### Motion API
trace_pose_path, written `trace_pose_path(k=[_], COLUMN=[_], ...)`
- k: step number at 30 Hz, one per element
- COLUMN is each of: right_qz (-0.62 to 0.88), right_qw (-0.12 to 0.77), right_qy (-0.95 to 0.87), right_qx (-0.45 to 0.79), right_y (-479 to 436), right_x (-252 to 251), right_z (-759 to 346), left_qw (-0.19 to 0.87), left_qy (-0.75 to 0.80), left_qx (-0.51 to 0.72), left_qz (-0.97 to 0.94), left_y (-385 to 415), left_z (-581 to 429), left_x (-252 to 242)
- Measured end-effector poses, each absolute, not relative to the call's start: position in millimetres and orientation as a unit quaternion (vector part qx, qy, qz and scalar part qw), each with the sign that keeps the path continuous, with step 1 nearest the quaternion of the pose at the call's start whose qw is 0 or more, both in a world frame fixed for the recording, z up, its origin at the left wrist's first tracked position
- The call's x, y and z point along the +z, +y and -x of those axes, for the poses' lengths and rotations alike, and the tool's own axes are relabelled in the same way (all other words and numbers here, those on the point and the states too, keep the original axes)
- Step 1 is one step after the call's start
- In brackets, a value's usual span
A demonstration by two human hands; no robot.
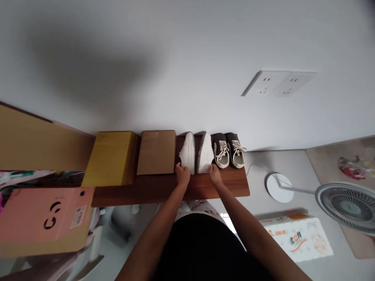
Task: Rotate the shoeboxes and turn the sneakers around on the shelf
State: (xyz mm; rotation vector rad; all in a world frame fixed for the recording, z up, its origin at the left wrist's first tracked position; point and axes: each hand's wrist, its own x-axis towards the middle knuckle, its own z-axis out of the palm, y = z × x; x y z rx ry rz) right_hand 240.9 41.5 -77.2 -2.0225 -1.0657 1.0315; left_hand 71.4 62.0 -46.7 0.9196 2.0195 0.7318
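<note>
Two white sneakers stand side by side on a brown wooden shelf (164, 187) against the white wall, toes toward the wall. My left hand (182, 174) grips the heel of the left white sneaker (188, 152). My right hand (215, 174) grips the heel of the right white sneaker (205, 151). Both hands have their fingers curled round the heels. Just right of them sits a pair of dark grey sneakers (229, 150) with cream laces.
A brown cardboard box (157, 152) and a yellow box (113, 158) stand left of the shoes on the shelf. A pink box (43, 216) sits lower left. On the floor at right are a fan (347, 207), its round base (278, 187) and a tissue pack (299, 238). Wall sockets (277, 82) above.
</note>
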Motion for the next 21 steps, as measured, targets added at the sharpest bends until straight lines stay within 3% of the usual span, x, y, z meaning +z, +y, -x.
trace_pose_path(k=[3,6,9,13,16,19,21], right_qz=[0.749,0.769,0.821,0.848,0.857,0.839,0.827], right_qw=[0.324,0.314,0.215,0.067,0.148,0.308,0.351], right_qy=[-0.470,-0.492,-0.485,-0.460,-0.426,-0.350,-0.311], right_qx=[0.337,0.261,0.209,0.256,0.251,0.281,0.310], right_y=[17.7,8.6,28.9,65.7,70.7,60.7,55.3], right_x=[-68.1,-53.3,-42.1,-37.3,-39.5,-49.1,-59.2], right_z=[-262.7,-296.6,-325.2,-354.7,-389.5,-428.8,-444.7], left_qw=[0.325,0.370,0.470,0.516,0.522,0.618,0.681], left_qy=[0.759,0.643,0.536,0.608,0.624,0.603,0.602], left_qx=[0.334,0.347,0.273,0.090,0.107,0.216,0.246], left_qz=[-0.456,-0.574,-0.646,-0.597,-0.571,-0.456,-0.338], left_y=[43.3,34.2,49.4,84.6,93.8,89.1,85.4], left_z=[-88.2,-131.3,-192.7,-248.8,-251.8,-238.7,-232.8], left_x=[-35.9,-29.0,-29.1,-31.6,-31.5,-32.8,-34.9])
